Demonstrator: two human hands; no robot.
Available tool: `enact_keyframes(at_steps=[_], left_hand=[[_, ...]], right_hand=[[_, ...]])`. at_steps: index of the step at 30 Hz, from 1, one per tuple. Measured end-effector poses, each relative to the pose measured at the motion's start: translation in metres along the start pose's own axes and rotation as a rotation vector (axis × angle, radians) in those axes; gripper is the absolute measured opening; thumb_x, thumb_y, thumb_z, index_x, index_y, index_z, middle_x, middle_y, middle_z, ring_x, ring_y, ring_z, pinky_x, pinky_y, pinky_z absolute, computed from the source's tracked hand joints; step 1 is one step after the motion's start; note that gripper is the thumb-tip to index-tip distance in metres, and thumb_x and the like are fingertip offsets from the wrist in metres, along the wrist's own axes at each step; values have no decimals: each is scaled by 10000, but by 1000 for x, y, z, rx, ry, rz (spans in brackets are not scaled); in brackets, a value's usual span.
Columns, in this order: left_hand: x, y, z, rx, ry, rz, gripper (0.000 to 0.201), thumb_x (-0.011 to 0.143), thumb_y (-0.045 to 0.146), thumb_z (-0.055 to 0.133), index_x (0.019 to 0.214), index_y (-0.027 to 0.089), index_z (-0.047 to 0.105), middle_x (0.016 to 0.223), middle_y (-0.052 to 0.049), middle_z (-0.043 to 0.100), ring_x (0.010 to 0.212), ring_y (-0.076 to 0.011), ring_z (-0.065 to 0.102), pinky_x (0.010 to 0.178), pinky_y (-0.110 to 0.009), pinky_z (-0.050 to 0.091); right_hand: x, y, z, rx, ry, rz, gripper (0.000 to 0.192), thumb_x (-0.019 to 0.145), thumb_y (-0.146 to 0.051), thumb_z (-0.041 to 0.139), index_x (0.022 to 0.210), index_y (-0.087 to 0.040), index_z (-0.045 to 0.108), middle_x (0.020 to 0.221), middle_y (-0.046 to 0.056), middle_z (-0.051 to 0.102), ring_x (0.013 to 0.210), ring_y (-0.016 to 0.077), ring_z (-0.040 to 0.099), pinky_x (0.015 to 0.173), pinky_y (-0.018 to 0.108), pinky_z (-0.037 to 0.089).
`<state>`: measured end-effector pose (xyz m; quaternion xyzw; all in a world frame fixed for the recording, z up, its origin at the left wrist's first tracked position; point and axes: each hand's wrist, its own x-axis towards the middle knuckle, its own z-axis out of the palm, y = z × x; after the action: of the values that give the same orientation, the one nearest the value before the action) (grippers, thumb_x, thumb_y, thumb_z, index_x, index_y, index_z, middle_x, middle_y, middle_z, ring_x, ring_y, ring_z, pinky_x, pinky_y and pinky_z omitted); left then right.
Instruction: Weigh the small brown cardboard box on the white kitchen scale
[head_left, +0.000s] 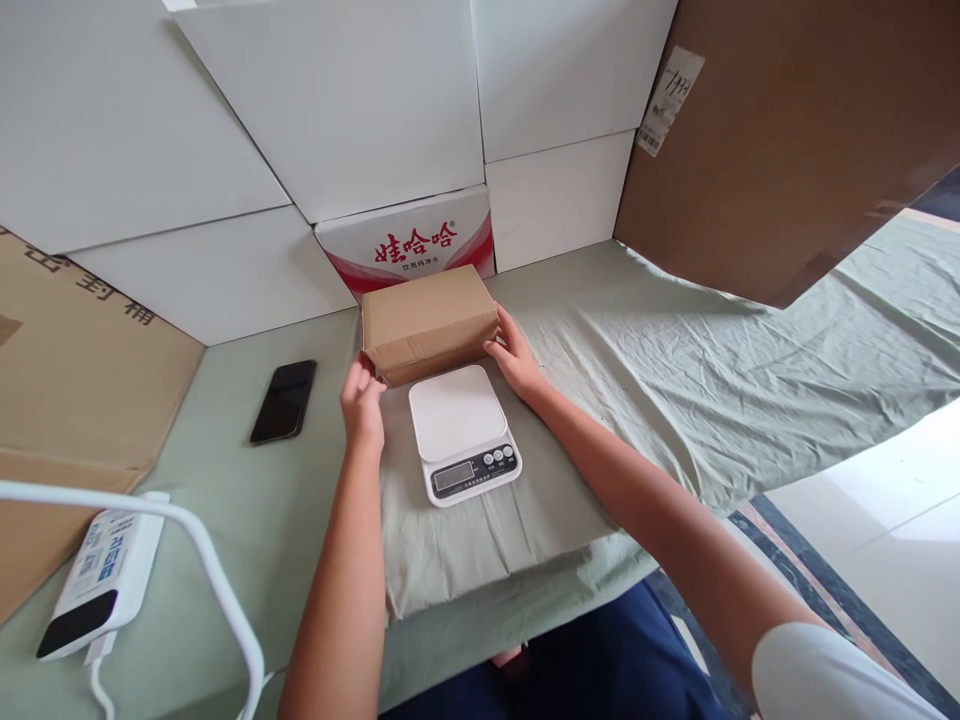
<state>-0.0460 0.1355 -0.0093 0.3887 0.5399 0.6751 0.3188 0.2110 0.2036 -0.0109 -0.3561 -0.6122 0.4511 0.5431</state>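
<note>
A brown cardboard box (429,315) sits behind the scale, in front of a printed carton. My left hand (363,400) grips its near left corner, fingers curled against the side. On the opposite end, my right hand (514,350) holds the box with its thumb on the front and fingers along the right side. Between my forearms lies a white kitchen scale (461,425), its plate bare and its display dark. The box's near edge is just past the scale's far edge; whether they touch I cannot tell.
A black phone (283,402) lies to the left. Nearer are a white power bank (105,575) with a cable and a curved white tube (202,540). White boxes (330,100) and a red-and-white carton (411,232) form the back wall. Large brown cartons (787,130) flank the green cloth (675,350).
</note>
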Motion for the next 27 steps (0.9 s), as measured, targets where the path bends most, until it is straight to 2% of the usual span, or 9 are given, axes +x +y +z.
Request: enact_keyframes(at_steps=[2, 4, 9, 11, 14, 18, 21, 24, 27], left_hand=[[-4, 4, 9, 18, -82, 3, 625, 618, 206, 606, 1235, 178, 705, 1331, -127, 717, 1327, -288, 614, 997, -319, 516], [-6, 8, 13, 24, -115, 32, 605, 605, 209, 610, 1200, 172, 710, 1300, -124, 726, 1296, -293, 624, 986, -324, 518], [-16, 26, 11, 51, -85, 170, 606, 663, 264, 676, 1254, 134, 672, 1247, -162, 715, 1244, -309, 654, 1010, -360, 520], [-29, 36, 7, 82, -66, 228, 598, 707, 319, 709, 1270, 123, 665, 1212, -160, 713, 1239, -316, 659, 1035, -384, 522], [-61, 46, -4, 129, -28, 266, 618, 770, 421, 740, 1302, 119, 658, 1191, -156, 710, 1231, -323, 666, 1073, -433, 521], [-112, 41, -23, 160, 1, 207, 619, 809, 493, 753, 1308, 133, 675, 1175, -160, 721, 1216, -328, 684, 1093, -456, 522], [-139, 32, -33, 156, 18, 129, 668, 806, 506, 773, 1353, 139, 665, 1251, -180, 713, 1278, -347, 662, 1129, -468, 500], [-150, 27, -35, 142, 23, 67, 723, 793, 510, 793, 1403, 153, 644, 1337, -193, 690, 1348, -366, 621, 1155, -487, 476], [-150, 26, -34, 131, 28, 44, 736, 791, 506, 800, 1417, 156, 638, 1375, -198, 676, 1376, -366, 601, 1164, -479, 468]], right_hand=[[0, -1, 2, -8, -28, -12, 852, 857, -439, 661, 1621, -270, 326, 1697, 76, 400, 1504, 319, 472, 1216, 538, 442], [0, -1, 2, -24, -30, -36, 853, 873, -464, 649, 1632, -289, 302, 1710, 65, 376, 1502, 311, 470, 1211, 534, 450], [-6, -12, -1, -114, -17, -204, 938, 917, -701, 547, 1669, -284, 173, 1724, 120, 297, 1477, 313, 472, 1176, 524, 482], [-16, -25, -4, -180, -4, -254, 952, 922, -763, 497, 1676, -306, 136, 1706, 126, 290, 1467, 315, 469, 1153, 521, 501], [-43, -43, -9, -233, 5, -303, 920, 932, -753, 512, 1672, -335, 161, 1637, 130, 337, 1486, 327, 429, 1150, 532, 501], [-86, -52, -19, -255, -1, -338, 830, 955, -683, 540, 1655, -371, 221, 1516, 127, 403, 1442, 331, 439, 1135, 555, 505], [-104, -52, -25, -280, 3, -331, 773, 968, -627, 560, 1637, -394, 251, 1469, 121, 429, 1384, 335, 476, 1100, 570, 517], [-108, -50, -27, -284, 10, -342, 732, 972, -600, 570, 1615, -402, 282, 1445, 116, 443, 1340, 331, 501, 1058, 561, 534], [-106, -50, -27, -289, 23, -339, 716, 971, -607, 561, 1601, -388, 299, 1428, 117, 448, 1329, 328, 504, 1044, 552, 540]])
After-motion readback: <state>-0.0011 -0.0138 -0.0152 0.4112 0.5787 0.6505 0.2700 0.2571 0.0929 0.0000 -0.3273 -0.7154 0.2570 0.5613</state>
